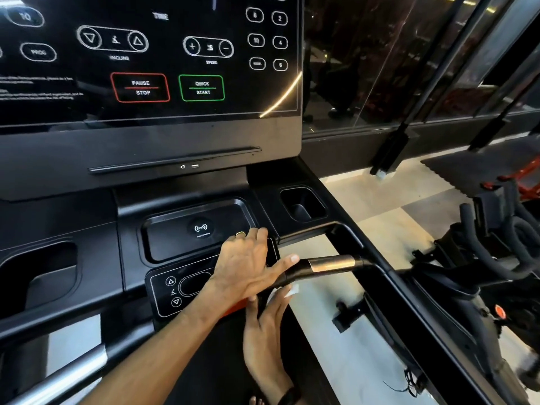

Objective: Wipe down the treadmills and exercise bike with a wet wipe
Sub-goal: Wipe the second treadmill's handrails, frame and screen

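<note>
I stand at a black treadmill with a touch console (163, 83) and a charging tray (175, 244). My left hand (248, 267), with a ring on one finger, rests flat on the tray's edge, and its thumb lies straight along the right handlebar (333, 263). My right hand (267, 328) reaches up from below. It holds a white wet wipe (292, 290) against the underside of the handlebar's black grip. Most of the wipe is hidden by the fingers and the bar. The exercise bike (482, 276) stands to the right.
A cup holder (302, 206) sits right of the tray and another recess (38, 276) at the left. An incline keypad (174, 290) lies under my left wrist. The left handlebar (73, 366) crosses the lower left. Glass panels (380, 54) rise behind pale floor (365, 200).
</note>
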